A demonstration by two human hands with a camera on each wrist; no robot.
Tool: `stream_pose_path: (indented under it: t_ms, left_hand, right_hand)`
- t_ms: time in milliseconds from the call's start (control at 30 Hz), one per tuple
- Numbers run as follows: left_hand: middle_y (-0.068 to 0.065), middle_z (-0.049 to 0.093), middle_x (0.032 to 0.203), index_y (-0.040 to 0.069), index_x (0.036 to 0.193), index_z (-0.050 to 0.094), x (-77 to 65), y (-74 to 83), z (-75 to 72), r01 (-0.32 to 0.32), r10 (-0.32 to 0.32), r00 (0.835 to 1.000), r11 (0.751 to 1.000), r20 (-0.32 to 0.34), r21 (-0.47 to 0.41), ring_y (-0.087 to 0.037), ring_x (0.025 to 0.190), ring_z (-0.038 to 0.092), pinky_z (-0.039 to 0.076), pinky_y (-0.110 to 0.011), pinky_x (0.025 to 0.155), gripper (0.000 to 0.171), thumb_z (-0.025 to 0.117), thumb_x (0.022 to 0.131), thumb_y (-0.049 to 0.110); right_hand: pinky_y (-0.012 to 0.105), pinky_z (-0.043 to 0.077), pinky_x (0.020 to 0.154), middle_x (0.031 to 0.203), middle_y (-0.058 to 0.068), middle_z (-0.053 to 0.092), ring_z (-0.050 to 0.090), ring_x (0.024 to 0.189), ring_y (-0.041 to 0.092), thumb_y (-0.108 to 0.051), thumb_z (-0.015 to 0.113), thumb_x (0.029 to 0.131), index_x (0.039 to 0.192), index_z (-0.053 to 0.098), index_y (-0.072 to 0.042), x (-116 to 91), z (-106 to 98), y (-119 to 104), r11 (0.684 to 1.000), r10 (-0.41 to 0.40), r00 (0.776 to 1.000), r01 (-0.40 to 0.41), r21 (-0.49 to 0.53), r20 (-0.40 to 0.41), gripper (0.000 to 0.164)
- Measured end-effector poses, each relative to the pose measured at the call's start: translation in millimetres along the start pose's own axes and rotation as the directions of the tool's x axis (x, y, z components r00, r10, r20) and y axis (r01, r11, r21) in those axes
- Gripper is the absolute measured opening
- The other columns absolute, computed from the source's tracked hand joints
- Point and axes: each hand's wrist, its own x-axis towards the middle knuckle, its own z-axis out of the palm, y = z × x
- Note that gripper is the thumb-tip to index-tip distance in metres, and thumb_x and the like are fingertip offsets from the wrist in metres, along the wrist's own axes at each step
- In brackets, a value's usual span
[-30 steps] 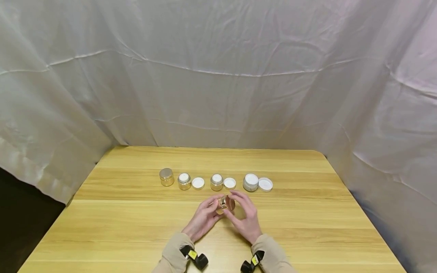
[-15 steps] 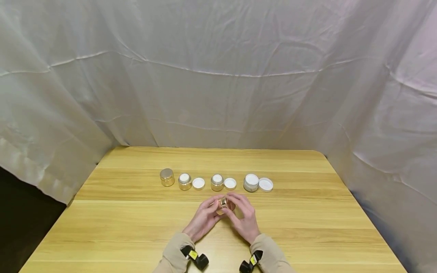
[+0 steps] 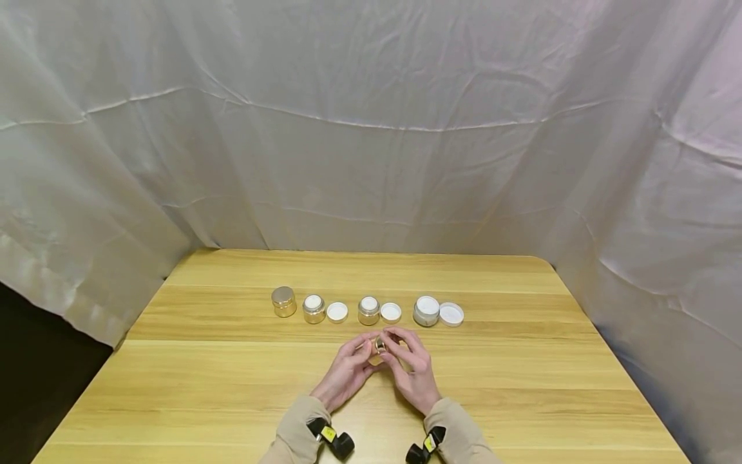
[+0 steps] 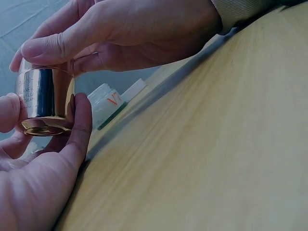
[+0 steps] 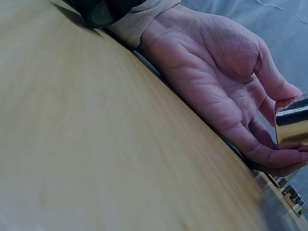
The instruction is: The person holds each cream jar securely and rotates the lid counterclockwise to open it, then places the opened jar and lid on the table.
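Observation:
Between the two hands, above the table, is a tilted shiny gold cream jar with small lettering on its side. My left hand grips its body, thumb on one side and fingers round the other. The right hand holds the jar's upper end, its thumb and fingers curled round the rim. In the right wrist view only part of the gold jar shows at the edge, held by the left hand. Whether the upper end is loose cannot be told.
Farther back stand a closed gold jar, two gold-sided jars with white tops and a larger pale jar. White lids lie beside these last three. A grey curtain surrounds the wooden table.
The right fingers have shifted across the jar's end face, covering the coppery disc that showed before. The left hand and the row of jars stay in place.

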Motion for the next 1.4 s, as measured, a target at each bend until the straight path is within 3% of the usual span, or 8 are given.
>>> stream_pose_path:
  t_ms: [200,467,600,733,833,1000,1167,1400]
  left_hand:
    - [0.007,0.065,0.125,0.016,0.129,0.055,-0.1,0.4,0.5,-0.009,0.009,1.000,1.000,0.013,-0.005,-0.007,0.115,0.064,0.052,-0.031,0.108,0.025,0.042,0.108,0.020]
    - [0.006,0.062,0.129,0.014,0.134,0.053,-1.8,0.7,-1.1,-0.015,0.016,0.999,1.000,0.032,-0.014,-0.007,0.117,0.062,0.051,-0.030,0.109,0.029,0.040,0.109,0.020]
    - [0.004,0.062,0.127,0.013,0.132,0.053,-2.6,1.6,-0.8,0.002,-0.002,1.000,1.000,-0.013,-0.019,-0.009,0.116,0.063,0.051,-0.031,0.109,0.026,0.043,0.108,0.016]
    - [0.000,0.059,0.130,0.012,0.132,0.054,-3.0,2.3,-0.3,0.022,-0.023,0.999,1.000,-0.044,-0.020,-0.012,0.118,0.063,0.051,-0.032,0.109,0.027,0.046,0.106,0.015]
    - [0.000,0.060,0.130,0.012,0.131,0.054,-3.2,2.7,-0.2,0.023,-0.023,0.999,1.000,-0.041,-0.018,-0.012,0.118,0.063,0.052,-0.033,0.109,0.026,0.047,0.106,0.014]
    - [0.004,0.066,0.125,0.016,0.128,0.056,-2.8,2.2,-1.5,0.015,-0.015,1.000,1.000,-0.010,-0.010,-0.009,0.116,0.064,0.052,-0.033,0.108,0.024,0.048,0.106,0.014]
    - [0.006,0.067,0.124,0.017,0.127,0.057,-2.7,2.4,-1.9,0.017,-0.017,1.000,1.000,-0.009,-0.014,-0.009,0.117,0.063,0.052,-0.033,0.109,0.023,0.049,0.106,0.015]
    - [0.004,0.064,0.127,0.015,0.129,0.055,-1.9,2.2,-1.9,0.017,-0.017,1.000,1.000,-0.018,-0.016,-0.010,0.117,0.063,0.052,-0.033,0.108,0.025,0.048,0.105,0.014]
  right_hand:
    - [0.030,0.054,0.096,0.113,0.030,0.064,0.061,0.103,0.033,-0.004,0.070,0.091,0.120,0.068,0.009,-1.5,0.4,1.7,1.000,-0.005,1.000,0.005,0.016,0.000,0.032]
    - [0.028,0.047,0.112,0.121,0.028,0.063,0.060,0.114,0.037,0.004,0.070,0.087,0.119,0.068,0.009,-2.1,1.4,0.2,1.000,-0.006,0.999,0.005,0.028,0.034,0.033]
    - [0.025,0.043,0.116,0.125,0.025,0.063,0.060,0.117,0.034,0.007,0.070,0.083,0.123,0.065,0.008,-1.7,-0.6,-4.1,0.993,0.114,0.993,-0.114,-0.008,0.035,0.040]
    - [0.021,0.046,0.109,0.122,0.018,0.065,0.062,0.111,0.029,0.001,0.072,0.081,0.123,0.066,0.002,-3.5,-2.9,-7.6,0.954,0.285,0.959,-0.284,-0.096,-0.002,0.043]
    - [0.023,0.050,0.101,0.116,0.014,0.067,0.065,0.103,0.027,-0.001,0.075,0.080,0.119,0.068,0.000,-4.6,-3.0,-8.2,0.932,0.344,0.939,-0.344,-0.115,-0.023,0.039]
    - [0.024,0.054,0.093,0.109,0.016,0.069,0.066,0.094,0.029,0.005,0.079,0.075,0.112,0.068,0.001,-2.0,-1.5,-8.9,0.936,0.336,0.941,-0.338,-0.092,-0.041,0.039]
    - [0.025,0.058,0.080,0.101,0.024,0.067,0.065,0.085,0.033,0.016,0.078,0.070,0.105,0.067,0.010,9.0,-2.1,-17.7,0.954,0.296,0.954,-0.298,-0.034,-0.055,0.038]
    - [0.014,0.046,0.106,0.106,0.030,0.066,0.066,0.103,0.029,0.018,0.074,0.071,0.109,0.069,0.010,4.9,-1.1,-12.5,0.965,0.263,0.964,-0.262,0.022,-0.038,0.038]
